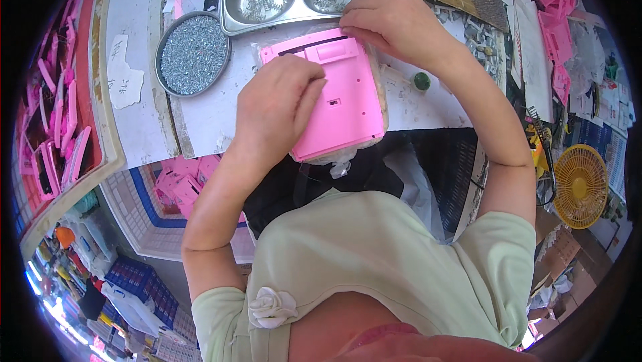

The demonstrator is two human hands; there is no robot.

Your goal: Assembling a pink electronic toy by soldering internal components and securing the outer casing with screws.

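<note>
A pink plastic casing (344,111) lies on a padded, plastic-wrapped rest at the table's front edge, with small holes and a slot in its face. My left hand (277,104) is closed over the casing's upper left part, fingertips pinched together; whatever they hold is hidden. At the casing's upper right corner, my right hand (398,24) has its fingers bent and drawn together, next to the metal tray's edge. What lies between those fingers cannot be made out. The compartmented metal tray (267,27) stands just beyond, holding small metal pieces (259,4).
A round metal dish (160,71) of tiny screw-like pieces (194,53) stands left of the tray. A small green-topped item (420,81) sits right of the casing. Pink parts fill a crate (150,238) below and a red-edged tray (90,81) at far left. A yellow fan (580,185) is at right.
</note>
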